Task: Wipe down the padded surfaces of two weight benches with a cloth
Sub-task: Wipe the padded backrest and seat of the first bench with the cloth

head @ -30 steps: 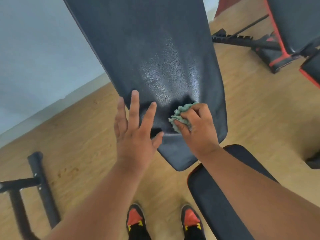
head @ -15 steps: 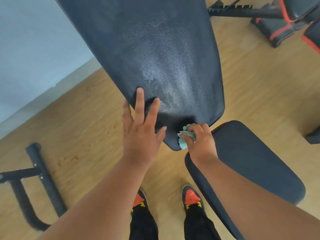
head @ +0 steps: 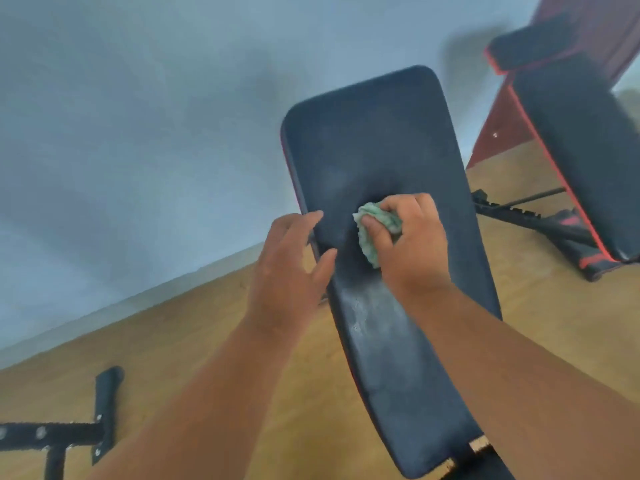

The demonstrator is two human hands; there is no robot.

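Observation:
A long black padded backrest of a weight bench slopes up and away in front of me. My right hand grips a crumpled green cloth and presses it against the pad about halfway up. My left hand is at the pad's left edge, fingers curled round the rim and thumb resting on the padded face. A damp, smeared patch shows on the pad below my hands. A second bench, black padding with red trim, stands at the far right.
A grey wall fills the upper left. The floor is light wood. A black metal frame foot lies on the floor at lower left. The second bench's black base rail runs along the floor to the right of my hands.
The view has tilted up, so the pad's top end now shows. My right hand has moved the cloth from the pad's lower end to its middle. My left hand now holds the left edge.

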